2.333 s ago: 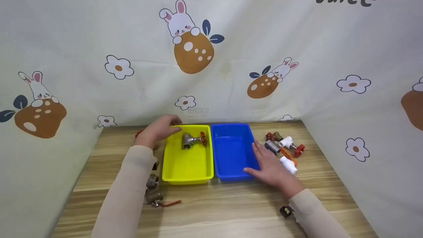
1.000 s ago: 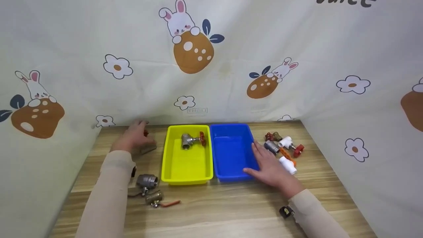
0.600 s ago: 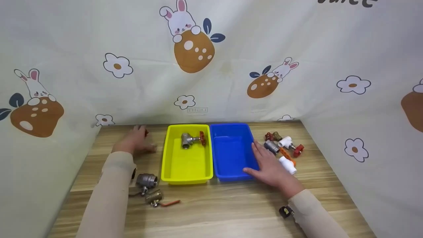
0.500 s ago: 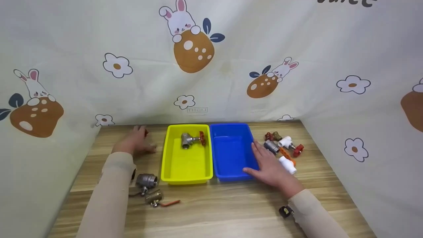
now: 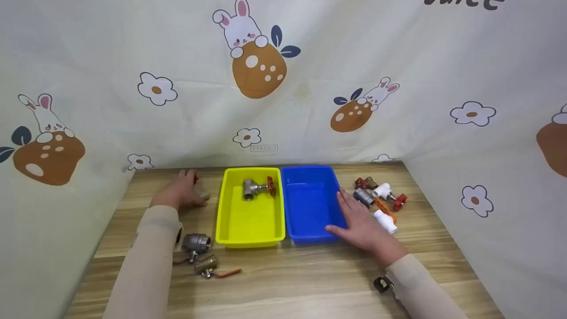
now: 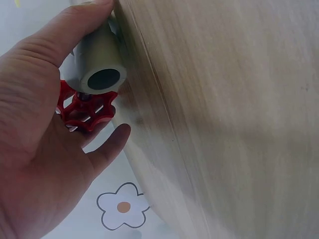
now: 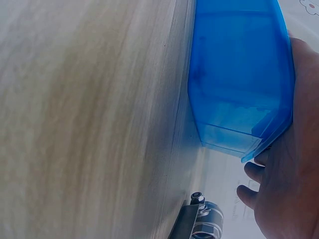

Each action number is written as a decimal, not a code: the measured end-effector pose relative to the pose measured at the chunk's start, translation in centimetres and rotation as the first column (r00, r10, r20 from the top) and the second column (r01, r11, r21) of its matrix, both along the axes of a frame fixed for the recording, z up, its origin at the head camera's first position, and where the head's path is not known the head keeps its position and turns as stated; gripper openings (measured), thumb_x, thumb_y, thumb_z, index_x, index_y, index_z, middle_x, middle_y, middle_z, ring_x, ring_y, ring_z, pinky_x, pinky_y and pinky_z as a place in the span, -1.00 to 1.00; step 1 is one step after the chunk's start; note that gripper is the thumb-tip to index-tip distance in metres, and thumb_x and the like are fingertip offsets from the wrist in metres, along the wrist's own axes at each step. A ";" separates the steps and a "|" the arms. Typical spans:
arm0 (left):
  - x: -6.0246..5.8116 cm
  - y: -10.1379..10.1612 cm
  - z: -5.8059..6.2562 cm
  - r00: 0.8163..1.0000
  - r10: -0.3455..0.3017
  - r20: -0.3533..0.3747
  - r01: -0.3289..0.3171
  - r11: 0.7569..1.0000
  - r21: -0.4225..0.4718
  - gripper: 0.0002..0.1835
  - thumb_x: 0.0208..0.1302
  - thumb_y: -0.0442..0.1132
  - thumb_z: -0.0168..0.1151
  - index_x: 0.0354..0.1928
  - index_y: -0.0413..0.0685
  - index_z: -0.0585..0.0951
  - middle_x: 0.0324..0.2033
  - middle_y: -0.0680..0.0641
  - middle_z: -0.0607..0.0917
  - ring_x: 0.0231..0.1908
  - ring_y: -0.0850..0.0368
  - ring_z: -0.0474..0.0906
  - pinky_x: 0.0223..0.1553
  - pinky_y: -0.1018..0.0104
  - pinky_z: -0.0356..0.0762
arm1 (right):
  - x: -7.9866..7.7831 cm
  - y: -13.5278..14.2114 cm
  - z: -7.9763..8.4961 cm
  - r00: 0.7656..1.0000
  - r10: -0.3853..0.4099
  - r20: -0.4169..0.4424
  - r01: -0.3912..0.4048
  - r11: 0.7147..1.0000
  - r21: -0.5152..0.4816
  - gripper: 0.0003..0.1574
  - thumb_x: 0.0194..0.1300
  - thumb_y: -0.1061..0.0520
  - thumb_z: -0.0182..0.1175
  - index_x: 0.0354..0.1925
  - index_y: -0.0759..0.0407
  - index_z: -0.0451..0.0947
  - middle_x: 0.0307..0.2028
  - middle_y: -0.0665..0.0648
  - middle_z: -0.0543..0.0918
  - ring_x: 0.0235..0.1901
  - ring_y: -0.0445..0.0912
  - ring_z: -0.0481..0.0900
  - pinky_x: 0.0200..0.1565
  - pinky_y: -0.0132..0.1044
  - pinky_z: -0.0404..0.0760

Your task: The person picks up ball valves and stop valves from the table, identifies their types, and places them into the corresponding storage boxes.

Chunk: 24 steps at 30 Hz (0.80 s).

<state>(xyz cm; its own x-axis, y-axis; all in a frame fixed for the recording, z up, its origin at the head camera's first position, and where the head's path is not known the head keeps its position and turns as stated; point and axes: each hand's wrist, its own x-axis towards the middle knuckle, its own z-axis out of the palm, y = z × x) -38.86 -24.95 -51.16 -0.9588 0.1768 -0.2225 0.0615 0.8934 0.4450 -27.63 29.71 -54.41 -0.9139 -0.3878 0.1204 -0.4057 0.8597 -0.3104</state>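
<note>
At the table's back left my left hand [image 5: 177, 190] holds a valve. In the left wrist view this valve [image 6: 102, 59] has a pale grey tubular body with an open end and a red handwheel [image 6: 87, 107]. My thumb lies along the body, the little finger stands out apart, and the other fingers are mostly hidden behind it. My right hand [image 5: 361, 221] rests with straight fingers on the right rim of the blue bin [image 5: 310, 215]. Beside that bin stands a yellow bin [image 5: 252, 223], with a metal valve with a red wheel [image 5: 250, 189] lying in it.
Left of the yellow bin lie a steel ball valve [image 5: 196, 243] and a brass ball valve [image 5: 207, 264] with a red lever. Several metal and white valves, one a white valve [image 5: 384, 221], lie right of the blue bin. A printed curtain [image 5: 301, 124] borders the table.
My left hand has moved from the yellow bin's left rim to the back left, onto the valve there, and its thumb has drawn in slightly. The right hand has stayed on the blue bin.
</note>
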 end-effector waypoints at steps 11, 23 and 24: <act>0.2 -0.1 -0.3 0.999 -0.019 -0.033 0.019 1.000 -0.013 -0.09 0.35 0.12 0.55 0.49 -0.24 0.35 0.29 -0.41 0.40 0.22 -0.34 0.44 0.34 -0.38 0.48 | -0.1 0.0 -0.1 1.000 0.009 -0.011 -0.009 1.000 -0.003 0.43 0.48 -0.60 0.16 0.77 0.31 -0.05 0.77 0.31 -0.01 0.69 0.36 0.08 0.57 0.46 0.16; 0.2 0.0 -0.2 0.999 -0.025 -0.024 0.025 0.999 -0.031 -0.14 0.36 0.09 0.53 0.45 -0.28 0.37 0.26 -0.42 0.42 0.23 -0.35 0.41 0.35 -0.39 0.47 | 0.0 0.0 -0.1 1.000 0.005 -0.011 -0.005 1.000 0.006 0.42 0.49 -0.60 0.17 0.78 0.30 -0.05 0.77 0.30 -0.02 0.69 0.36 0.05 0.56 0.47 0.17; 0.2 0.0 -0.2 1.000 -0.025 -0.019 0.024 0.999 -0.036 -0.14 0.35 0.09 0.54 0.45 -0.28 0.37 0.27 -0.42 0.42 0.24 -0.35 0.41 0.36 -0.39 0.46 | 0.0 0.0 -0.1 1.000 0.006 -0.010 -0.006 1.000 0.008 0.42 0.49 -0.60 0.17 0.78 0.30 -0.06 0.77 0.30 -0.02 0.69 0.36 0.05 0.56 0.46 0.18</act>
<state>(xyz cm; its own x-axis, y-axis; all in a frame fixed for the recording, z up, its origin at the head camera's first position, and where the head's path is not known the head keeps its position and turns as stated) -38.64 -24.98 -51.38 -0.9585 0.1926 -0.2103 0.0919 0.9067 0.4117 -27.66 29.69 -54.47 -0.9104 -0.3939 0.1268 -0.4137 0.8598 -0.2992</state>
